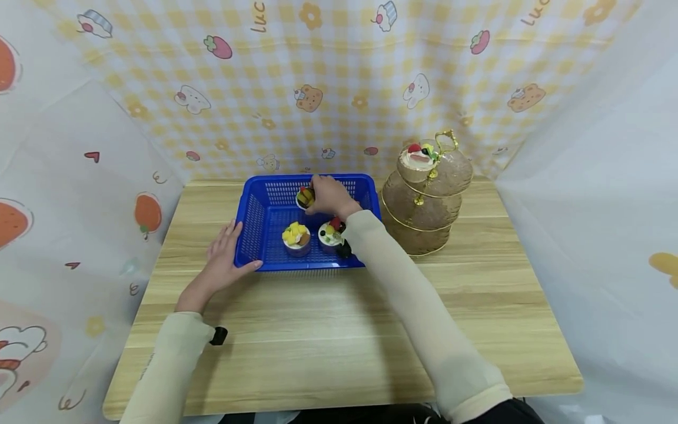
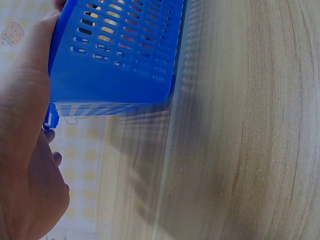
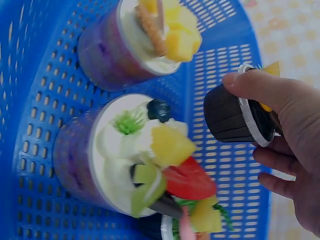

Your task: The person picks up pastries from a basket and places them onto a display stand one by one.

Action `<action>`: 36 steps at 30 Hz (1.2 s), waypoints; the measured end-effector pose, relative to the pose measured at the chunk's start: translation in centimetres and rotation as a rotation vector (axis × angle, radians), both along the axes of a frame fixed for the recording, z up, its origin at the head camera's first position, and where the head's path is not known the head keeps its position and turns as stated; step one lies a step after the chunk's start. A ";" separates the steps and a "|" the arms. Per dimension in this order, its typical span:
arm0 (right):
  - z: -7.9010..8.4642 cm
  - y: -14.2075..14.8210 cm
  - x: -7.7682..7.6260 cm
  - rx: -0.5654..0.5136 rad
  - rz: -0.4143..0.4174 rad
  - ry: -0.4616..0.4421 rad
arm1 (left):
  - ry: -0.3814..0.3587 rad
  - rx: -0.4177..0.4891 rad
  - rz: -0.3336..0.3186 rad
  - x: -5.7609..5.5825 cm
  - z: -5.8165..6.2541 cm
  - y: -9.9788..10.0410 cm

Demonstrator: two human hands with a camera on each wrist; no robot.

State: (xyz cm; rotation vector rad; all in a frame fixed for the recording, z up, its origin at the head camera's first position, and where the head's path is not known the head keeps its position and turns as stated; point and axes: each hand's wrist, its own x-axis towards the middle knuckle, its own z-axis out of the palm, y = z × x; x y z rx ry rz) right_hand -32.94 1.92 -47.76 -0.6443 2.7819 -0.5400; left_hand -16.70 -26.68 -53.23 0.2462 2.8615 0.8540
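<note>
My right hand (image 1: 331, 197) pinches a small cupcake in a black pleated cup (image 3: 227, 115) with a pale rim, tilted above the floor of the blue basket (image 1: 246, 206). Thumb and fingers hold it near the rim; its fruit topping is partly hidden. Below it stand a clear dessert cup topped with yellow mango cubes (image 1: 296, 235) and a cream-topped fruit dessert cup (image 3: 120, 150). Another black-cupped cupcake (image 1: 344, 250) sits beside that one, partly covered. My left hand (image 1: 222, 256) rests at the basket's near left corner, thumb along the front rim, fingers spread along the left side.
A three-tier stand with gold rims (image 1: 421, 227) is right of the basket, with a fruit-topped dessert cup (image 1: 418, 159) on its top tier. The wooden table (image 1: 318, 341) meets a yellow checked curtain (image 1: 238, 76) behind. White printed sheets hang on both sides.
</note>
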 end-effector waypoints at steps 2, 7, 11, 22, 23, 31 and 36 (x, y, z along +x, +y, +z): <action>0.7 0.1 0.2 -0.006 -0.003 0.006 | -0.003 -0.001 -0.001 0.0 0.0 0.0; 2.0 0.5 0.7 -0.028 -0.003 0.029 | -0.013 0.001 0.002 0.1 0.3 0.1; 2.8 0.9 1.2 -0.072 -0.005 0.028 | -0.009 0.000 0.004 0.2 0.4 0.0; 3.0 2.2 2.3 -0.151 -0.038 0.046 | -0.005 -0.003 -0.007 0.1 0.5 0.1; 3.0 2.3 2.4 -0.158 -0.044 0.043 | -0.006 -0.002 -0.007 0.1 0.5 0.1; 3.9 3.4 4.0 -0.226 -0.093 0.053 | -0.007 0.009 -0.007 0.0 0.4 0.1; 4.5 4.3 5.2 -0.233 -0.104 0.091 | -0.006 0.009 -0.004 0.0 0.3 0.0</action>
